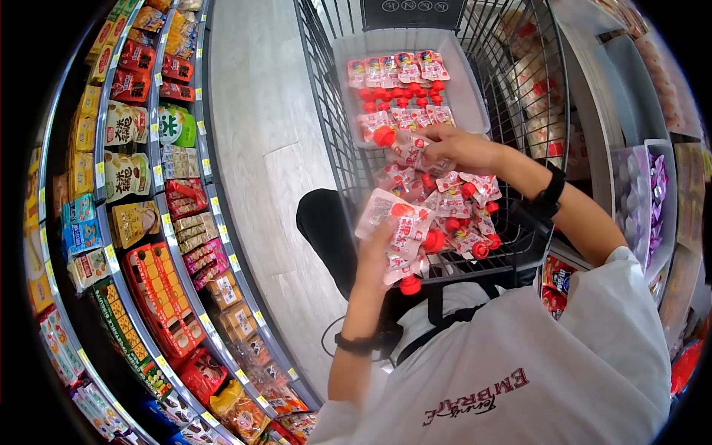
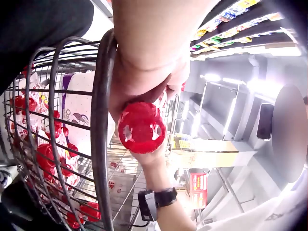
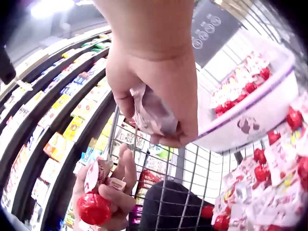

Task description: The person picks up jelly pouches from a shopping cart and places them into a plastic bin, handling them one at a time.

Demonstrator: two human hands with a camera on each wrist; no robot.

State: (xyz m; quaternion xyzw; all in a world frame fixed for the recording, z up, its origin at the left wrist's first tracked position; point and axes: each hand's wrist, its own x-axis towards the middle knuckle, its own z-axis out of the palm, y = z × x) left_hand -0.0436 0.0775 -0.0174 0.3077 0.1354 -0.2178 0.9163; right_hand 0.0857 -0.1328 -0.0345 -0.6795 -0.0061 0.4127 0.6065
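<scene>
My left hand (image 1: pixel 377 252) grips a couple of white-and-pink spouted drink pouches (image 1: pixel 406 222) over the cart's near side, their red caps pointing down toward me. In the left wrist view a large red cap (image 2: pixel 142 129) sticks out below that hand. Higher up, my right hand (image 1: pixel 463 150) pinches another spouted pouch (image 1: pixel 409 152) near the front edge of a translucent bin (image 1: pixel 475 96). Its crinkled pouch body (image 3: pixel 151 114) shows between thumb and fingers in the right wrist view. Inside the bin, similar pouches (image 1: pixel 408 68) lie in two rows with their red caps facing each other.
A loose heap of capped pouches (image 1: pixel 463 204) lies in the wire cart (image 1: pixel 558 96) beside the bin. Snack shelves (image 1: pixel 159 170) line the left across a pale floor (image 1: pixel 252 170). More bins with purple packs (image 1: pixel 656 200) stand at right. A dark-clothed knee (image 1: pixel 322 230) is beside the cart.
</scene>
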